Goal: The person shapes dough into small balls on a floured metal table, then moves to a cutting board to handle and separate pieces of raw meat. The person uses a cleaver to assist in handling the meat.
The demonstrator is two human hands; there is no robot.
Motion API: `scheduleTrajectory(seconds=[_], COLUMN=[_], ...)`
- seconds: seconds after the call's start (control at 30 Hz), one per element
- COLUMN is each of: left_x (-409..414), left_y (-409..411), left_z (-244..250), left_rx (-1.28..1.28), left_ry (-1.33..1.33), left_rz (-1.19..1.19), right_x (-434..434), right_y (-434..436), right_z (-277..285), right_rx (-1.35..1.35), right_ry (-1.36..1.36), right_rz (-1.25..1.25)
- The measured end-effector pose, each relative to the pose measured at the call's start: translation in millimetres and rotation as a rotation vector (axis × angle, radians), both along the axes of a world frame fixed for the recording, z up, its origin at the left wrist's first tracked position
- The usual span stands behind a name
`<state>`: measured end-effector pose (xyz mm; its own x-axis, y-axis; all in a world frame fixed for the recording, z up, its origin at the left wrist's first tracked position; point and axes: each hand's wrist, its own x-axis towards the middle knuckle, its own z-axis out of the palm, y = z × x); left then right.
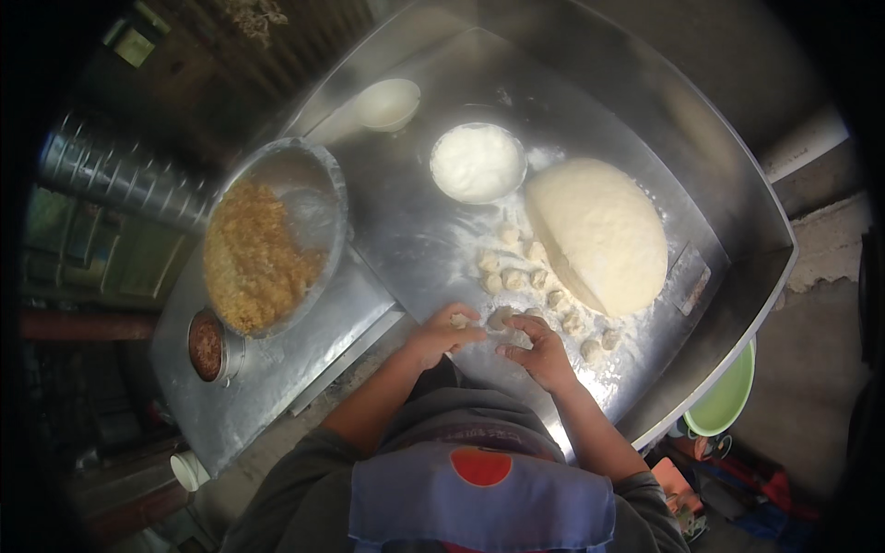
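My left hand [446, 333] is curled around a small piece of dough [459, 320] over the steel worktop's near edge. To its right, my right hand [543, 354] has thumb and forefinger apart. Its fingertips are at a flattened dough piece [501, 318], and whether they press on it is hard to see. Beyond both hands, several small dough pieces [514, 279] lie scattered on floured steel. A large mound of dough [601, 231] rests just past them on the right, with a cut face on its left side.
A bowl of white flour [478, 162] stands behind the pieces, and a pale bowl [388, 105] farther back. On the left are a large metal basin [335, 200] of yellowish filling and a small pot [207, 345] of reddish-brown contents. A raised steel rim [767, 304] bounds the right.
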<state>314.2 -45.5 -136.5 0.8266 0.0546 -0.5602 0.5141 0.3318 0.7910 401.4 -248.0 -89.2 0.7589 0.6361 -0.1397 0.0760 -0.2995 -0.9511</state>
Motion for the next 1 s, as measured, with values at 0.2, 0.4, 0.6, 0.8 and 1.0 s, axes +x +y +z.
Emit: scheduleTrajectory(seconds=[0.2,0.4,0.6,0.8,1.0], left_x=[6,2,5,5,12], left_y=[-26,-45,-48,-49,-55], left_z=[32,30,47,58,43], left_rx=[-0.349,-0.269,-0.422,-0.385,-0.257], left_ry=[0.082,-0.050,-0.149,-0.109,-0.206], left_rz=[0.052,-0.020,0.125,0.123,0.080], right_x=[28,84,98,85,21], right_y=[-44,-77,-76,-83,-81], right_z=[-21,-32,-62,-57,27], right_rx=[-0.212,-0.558,-0.668,-0.457,0.297], right_ry=[-0.411,-0.830,-0.865,-0.429,0.727], right_rz=[-0.263,-0.390,-0.397,-0.490,-0.202])
